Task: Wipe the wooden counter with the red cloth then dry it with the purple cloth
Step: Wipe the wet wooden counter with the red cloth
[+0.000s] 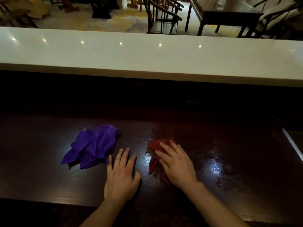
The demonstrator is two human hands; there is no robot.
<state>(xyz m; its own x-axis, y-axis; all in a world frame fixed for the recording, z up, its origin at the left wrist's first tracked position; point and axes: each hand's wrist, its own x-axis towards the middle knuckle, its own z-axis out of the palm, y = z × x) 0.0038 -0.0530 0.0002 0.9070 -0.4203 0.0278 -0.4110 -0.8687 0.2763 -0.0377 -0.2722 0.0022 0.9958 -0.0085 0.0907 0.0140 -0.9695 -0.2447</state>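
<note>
Purple cloth (93, 146) beside flat, spread left hand (122, 176); right hand (176, 164) presses red cloth (158, 150).

My view is dim; the wooden counter (213, 145) throws glare patches near me, 6 lamp reflections dot the white ledge (147, 59), and edges bow from wide-angle distortion.

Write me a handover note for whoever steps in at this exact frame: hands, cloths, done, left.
Right hand: flat on the red cloth, pressing it to the wooden counter.
Left hand: open, flat on the counter, empty, just right of the purple cloth.
Done: wet streaks to the right suggest that side is wiped.
Left: finish wiping, likely the left side, then dry with the purple cloth.
</note>
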